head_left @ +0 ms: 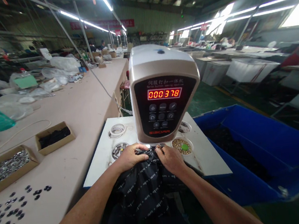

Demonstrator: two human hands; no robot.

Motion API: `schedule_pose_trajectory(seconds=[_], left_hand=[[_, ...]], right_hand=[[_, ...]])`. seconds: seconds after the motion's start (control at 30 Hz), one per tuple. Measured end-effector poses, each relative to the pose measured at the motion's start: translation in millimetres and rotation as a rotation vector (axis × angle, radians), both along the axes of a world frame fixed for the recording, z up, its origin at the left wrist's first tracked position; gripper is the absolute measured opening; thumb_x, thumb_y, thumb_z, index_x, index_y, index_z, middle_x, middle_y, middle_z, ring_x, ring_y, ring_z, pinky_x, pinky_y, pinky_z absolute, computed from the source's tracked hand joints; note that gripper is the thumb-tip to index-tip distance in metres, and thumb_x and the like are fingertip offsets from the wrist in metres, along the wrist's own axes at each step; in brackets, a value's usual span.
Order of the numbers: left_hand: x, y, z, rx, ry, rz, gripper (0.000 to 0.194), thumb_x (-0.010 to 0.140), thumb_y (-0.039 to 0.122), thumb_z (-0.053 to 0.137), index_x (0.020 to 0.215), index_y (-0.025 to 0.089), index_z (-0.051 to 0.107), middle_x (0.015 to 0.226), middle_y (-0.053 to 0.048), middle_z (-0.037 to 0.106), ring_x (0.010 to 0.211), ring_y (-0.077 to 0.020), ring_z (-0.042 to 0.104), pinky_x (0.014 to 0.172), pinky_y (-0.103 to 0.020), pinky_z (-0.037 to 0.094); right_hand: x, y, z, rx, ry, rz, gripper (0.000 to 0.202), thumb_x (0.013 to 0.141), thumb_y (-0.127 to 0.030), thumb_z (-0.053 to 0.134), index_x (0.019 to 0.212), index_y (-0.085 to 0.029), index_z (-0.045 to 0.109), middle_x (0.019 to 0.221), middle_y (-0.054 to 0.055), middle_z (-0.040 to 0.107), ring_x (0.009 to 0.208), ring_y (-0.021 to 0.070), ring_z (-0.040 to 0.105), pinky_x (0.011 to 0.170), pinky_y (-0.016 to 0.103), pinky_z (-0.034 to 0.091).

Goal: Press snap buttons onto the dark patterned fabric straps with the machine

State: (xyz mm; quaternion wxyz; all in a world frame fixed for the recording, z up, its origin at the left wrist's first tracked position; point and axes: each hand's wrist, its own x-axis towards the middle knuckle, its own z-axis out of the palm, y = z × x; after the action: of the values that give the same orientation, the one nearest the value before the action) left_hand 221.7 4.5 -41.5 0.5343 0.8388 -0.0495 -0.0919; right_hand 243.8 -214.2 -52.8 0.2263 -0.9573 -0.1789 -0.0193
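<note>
A long pale table (83, 109) occupied the left of the frame, and a blue bin (283, 139) containing dark material stood at lower right. Between them, a white worktop (212, 158) carried a machine (162, 61) whose red display read 000378. Black printed fabric (144, 194) hung at lower centre, its upper edge gathered just below the machine head. At the left edge lay a cardboard box of metal parts (13, 182), beside a smaller box of black pieces (58, 146). The left hand (129, 158) pinched the fabric between thumb and fingers; the right hand (170, 157) pinched it just beside, near frame centre. Dark discs (10, 213) lay scattered at lower left. Gold-coloured fasteners (178, 149) surrounded a small green disc (184, 147) right of the right hand.
</note>
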Motion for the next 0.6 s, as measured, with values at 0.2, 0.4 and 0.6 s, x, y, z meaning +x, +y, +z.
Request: schedule_pose_trajectory(seconds=[0.2,0.4,0.6], left_hand=[[-0.2,-1.0,0.6,-0.007,0.012,-0.002,0.037,0.073,0.033,0.077,0.106,0.018,0.072,0.107,-0.003,0.073,0.101,-0.0207,0.065,0.097,-0.031,0.046],[-1.2,-2.5,4.7,0.017,0.019,0.016,0.037,0.072,0.033,0.076,0.106,0.019,0.073,0.104,-0.003,0.074,0.098,-0.0209,0.067,0.094,-0.031,0.048],[-17.2,-13.3,29.4,0.195,-0.189,0.114,0.034,0.077,0.032,0.072,0.109,0.021,0.073,0.111,-0.005,0.072,0.106,-0.0239,0.064,0.099,-0.037,0.048]], right_hand=[[0.6,-0.6,-2.6,-0.003,0.006,-0.01,0.029,0.103,-0.037,0.044,0.104,-0.021,0.067,0.091,0.007,0.075,0.09,0.0224,0.07,0.07,0.028,0.035],[-0.4,-0.6,-2.8,0.005,0.003,-0.012,0.029,0.103,-0.038,0.043,0.103,-0.02,0.066,0.091,0.008,0.075,0.09,0.0226,0.07,0.07,0.028,0.035],[3.5,-6.0,5.9,0.152,-0.008,0.034,0.028,0.1,-0.032,0.04,0.097,-0.02,0.065,0.086,0.007,0.074,0.083,0.0224,0.07,0.069,0.029,0.039]])
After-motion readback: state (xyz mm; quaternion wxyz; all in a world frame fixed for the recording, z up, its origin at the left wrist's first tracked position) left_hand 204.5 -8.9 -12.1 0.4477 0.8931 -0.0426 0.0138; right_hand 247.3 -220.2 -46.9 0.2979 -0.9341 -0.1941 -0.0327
